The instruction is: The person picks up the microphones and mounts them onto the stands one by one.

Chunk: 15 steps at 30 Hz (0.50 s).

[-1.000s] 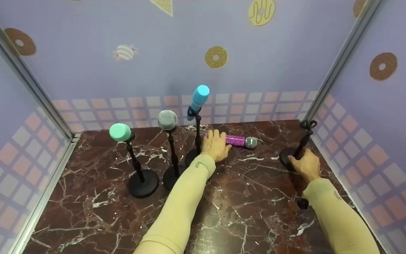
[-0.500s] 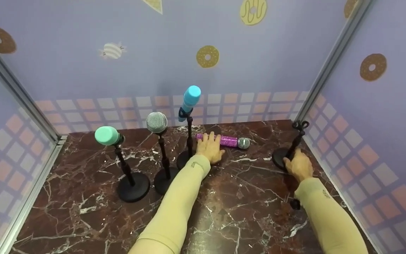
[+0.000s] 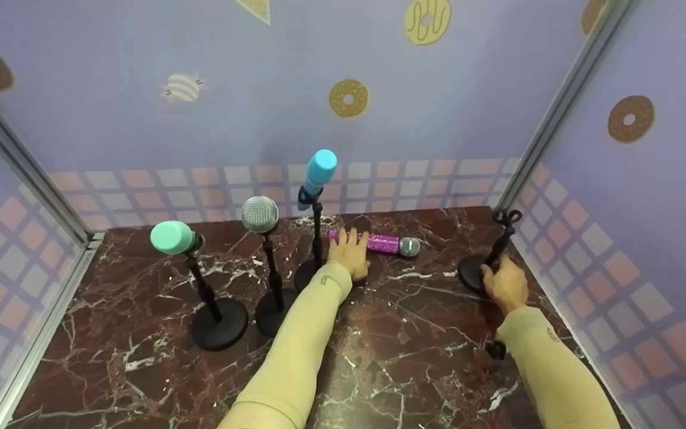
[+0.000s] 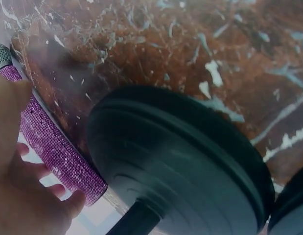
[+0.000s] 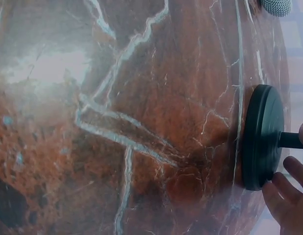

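A glittery purple microphone point(image 3: 382, 243) with a silver mesh head lies on the dark marble table. My left hand point(image 3: 349, 256) grips its handle end, with thumb and fingers on opposite sides in the left wrist view. Toward the right wall stands a black microphone stand point(image 3: 501, 243) with a bare clip on top. My right hand point(image 3: 507, 286) holds its pole low down, just above the round base point(image 5: 264, 137). The right fingers are partly cut off in the right wrist view.
To the left, three upright stands bear a mint-green-headed microphone point(image 3: 172, 237), a silver-headed microphone point(image 3: 259, 214) and a blue microphone point(image 3: 321, 168). The blue one's base point(image 4: 180, 161) is close beside my left hand. A small black thing point(image 3: 496, 350) shows by the right sleeve.
The head view has shifted, moving the scene leftward. My left thumb has drawn in from its spread position toward the purple microphone. My right hand stays on the stand.
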Motion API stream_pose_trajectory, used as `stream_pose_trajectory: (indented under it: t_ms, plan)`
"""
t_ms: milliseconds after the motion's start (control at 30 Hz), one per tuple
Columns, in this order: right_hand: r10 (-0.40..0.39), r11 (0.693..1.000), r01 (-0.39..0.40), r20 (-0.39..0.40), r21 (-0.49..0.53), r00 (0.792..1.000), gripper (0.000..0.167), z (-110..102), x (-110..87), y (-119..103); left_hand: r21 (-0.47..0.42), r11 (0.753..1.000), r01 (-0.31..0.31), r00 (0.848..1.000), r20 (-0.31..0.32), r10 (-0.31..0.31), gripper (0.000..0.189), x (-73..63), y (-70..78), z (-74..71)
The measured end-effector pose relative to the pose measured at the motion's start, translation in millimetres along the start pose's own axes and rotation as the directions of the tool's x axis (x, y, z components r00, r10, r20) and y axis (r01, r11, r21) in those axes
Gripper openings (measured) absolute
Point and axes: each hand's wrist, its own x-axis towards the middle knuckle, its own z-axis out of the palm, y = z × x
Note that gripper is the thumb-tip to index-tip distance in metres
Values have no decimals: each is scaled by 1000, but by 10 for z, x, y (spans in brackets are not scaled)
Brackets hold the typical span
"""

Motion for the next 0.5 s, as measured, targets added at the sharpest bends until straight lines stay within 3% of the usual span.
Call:
stream_pose_trajectory:
  t_ms: [100,233,500]
  plan:
    - [15,1000,-15,20,5,1000,43,36,-15,3,26,1000,4,1000,5,-4,90,-27,16,9]
    - [43,999,-43,18,-4,999,45,66,-9,5,52,999,-8,999,-43,10,87,-80,79,9]
    - [57,998,-56,25,-23,998,45,33,40,-28,37,998,-52,977,-206,58,60,-133,166,62]
